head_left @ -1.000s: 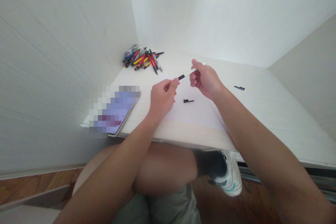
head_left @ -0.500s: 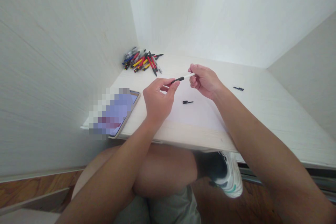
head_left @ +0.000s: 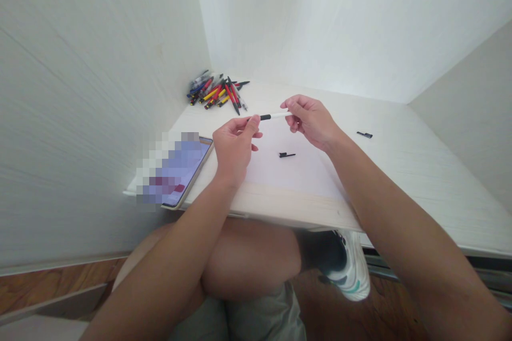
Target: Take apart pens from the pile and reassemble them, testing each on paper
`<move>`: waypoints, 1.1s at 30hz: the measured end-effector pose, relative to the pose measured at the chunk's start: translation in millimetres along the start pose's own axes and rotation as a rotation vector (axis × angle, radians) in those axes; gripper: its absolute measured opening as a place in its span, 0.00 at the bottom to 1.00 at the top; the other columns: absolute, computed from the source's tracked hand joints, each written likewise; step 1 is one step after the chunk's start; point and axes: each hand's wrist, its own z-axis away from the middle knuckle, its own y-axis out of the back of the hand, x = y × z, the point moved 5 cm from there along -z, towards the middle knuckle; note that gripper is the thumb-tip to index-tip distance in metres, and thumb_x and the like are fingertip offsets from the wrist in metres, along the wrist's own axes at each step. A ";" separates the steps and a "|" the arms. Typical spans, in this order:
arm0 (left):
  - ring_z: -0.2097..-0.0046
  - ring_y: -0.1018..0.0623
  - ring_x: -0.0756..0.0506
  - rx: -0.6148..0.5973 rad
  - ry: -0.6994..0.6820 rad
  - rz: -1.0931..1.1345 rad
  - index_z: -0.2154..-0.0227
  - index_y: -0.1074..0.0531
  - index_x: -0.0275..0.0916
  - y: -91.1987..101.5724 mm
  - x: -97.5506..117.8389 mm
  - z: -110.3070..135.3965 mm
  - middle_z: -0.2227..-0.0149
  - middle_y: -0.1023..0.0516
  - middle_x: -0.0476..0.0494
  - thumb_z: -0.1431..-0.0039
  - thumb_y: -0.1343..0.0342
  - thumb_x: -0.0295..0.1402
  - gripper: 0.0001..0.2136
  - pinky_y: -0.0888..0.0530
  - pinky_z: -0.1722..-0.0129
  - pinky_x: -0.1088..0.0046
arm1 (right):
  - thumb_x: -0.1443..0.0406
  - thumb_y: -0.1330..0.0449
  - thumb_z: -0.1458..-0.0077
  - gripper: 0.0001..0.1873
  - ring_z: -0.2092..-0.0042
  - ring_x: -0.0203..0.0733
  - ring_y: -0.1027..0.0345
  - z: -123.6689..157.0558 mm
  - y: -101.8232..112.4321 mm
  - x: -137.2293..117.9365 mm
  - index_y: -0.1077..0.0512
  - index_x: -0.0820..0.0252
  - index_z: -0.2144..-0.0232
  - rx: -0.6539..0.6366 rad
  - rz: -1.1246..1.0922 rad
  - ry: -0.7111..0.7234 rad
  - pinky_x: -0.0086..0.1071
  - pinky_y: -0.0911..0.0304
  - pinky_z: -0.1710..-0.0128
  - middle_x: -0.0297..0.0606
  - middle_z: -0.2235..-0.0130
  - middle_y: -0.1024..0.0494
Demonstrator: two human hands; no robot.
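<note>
Both my hands hold one pen (head_left: 275, 116), black at its left part and white at its right, raised nearly level above a sheet of white paper (head_left: 304, 176). My left hand (head_left: 236, 144) pinches the black end between thumb and fingers. At the white end, the fingers of my right hand (head_left: 310, 117) are closed; its tip is hidden in them. On the paper below lies a small black clip piece (head_left: 287, 155). Another black clip piece (head_left: 364, 134) rests on the table to the right of my right hand.
A heap of pens (head_left: 218, 90) in red, yellow, black and clear lies at the back left, by the wall. A phone (head_left: 192, 170), partly blurred out, lies at the left edge of the white table (head_left: 420, 181). Panels stand at the left, back and right.
My left hand has shifted slightly left and turned, its thumb now on top of the pen. The pen has moved a little left and lies more level. My right hand moved only slightly.
</note>
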 end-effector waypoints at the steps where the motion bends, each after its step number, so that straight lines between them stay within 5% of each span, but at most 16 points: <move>1: 0.66 0.17 0.47 -0.011 0.009 0.005 0.65 0.22 0.39 0.3 -0.4 -0.2 0.68 0.17 0.43 0.38 0.37 0.42 0.11 0.28 0.79 0.79 | 0.53 0.31 0.42 0.16 0.77 0.31 0.40 -0.3 0.0 0.6 0.28 0.57 0.68 -0.009 0.008 0.003 0.26 0.44 0.77 0.29 0.78 0.33; 9: 0.65 0.17 0.47 -0.074 0.026 0.023 0.64 0.21 0.42 3.4 -4.0 -7.3 0.63 0.17 0.44 0.40 0.35 0.41 0.09 0.26 0.77 0.77 | 0.52 0.32 0.41 0.18 0.75 0.33 0.40 1.4 3.9 -2.9 0.26 0.59 0.73 -0.115 0.227 0.045 0.29 0.43 0.74 0.32 0.77 0.30; 18: 0.62 0.18 0.46 -0.438 -0.525 -0.383 0.61 0.15 0.44 7.4 23.8 -1.4 0.60 0.14 0.44 0.40 0.37 0.36 0.07 0.23 0.65 0.73 | 0.50 0.34 0.41 0.19 0.75 0.37 0.39 22.5 4.7 -2.0 0.21 0.57 0.73 -0.668 0.404 -0.156 0.32 0.40 0.71 0.32 0.81 0.34; 26: 0.61 0.17 0.43 -0.384 -0.539 -0.458 0.61 0.14 0.46 6.6 16.0 -2.1 0.60 0.14 0.43 0.39 0.37 0.39 0.08 0.22 0.58 0.68 | 0.54 0.33 0.43 0.14 0.77 0.35 0.46 19.9 6.5 -5.6 0.17 0.57 0.67 -0.599 0.466 -0.150 0.31 0.50 0.77 0.30 0.81 0.37; 33: 0.66 0.19 0.45 -0.400 -0.503 -0.502 0.64 0.14 0.45 5.4 10.2 -6.5 0.66 0.14 0.45 0.39 0.38 0.39 0.08 0.25 0.62 0.70 | 0.59 0.33 0.45 0.13 0.75 0.33 0.47 20.2 2.1 -11.9 0.23 0.58 0.78 -0.575 0.505 -0.059 0.30 0.52 0.77 0.32 0.79 0.34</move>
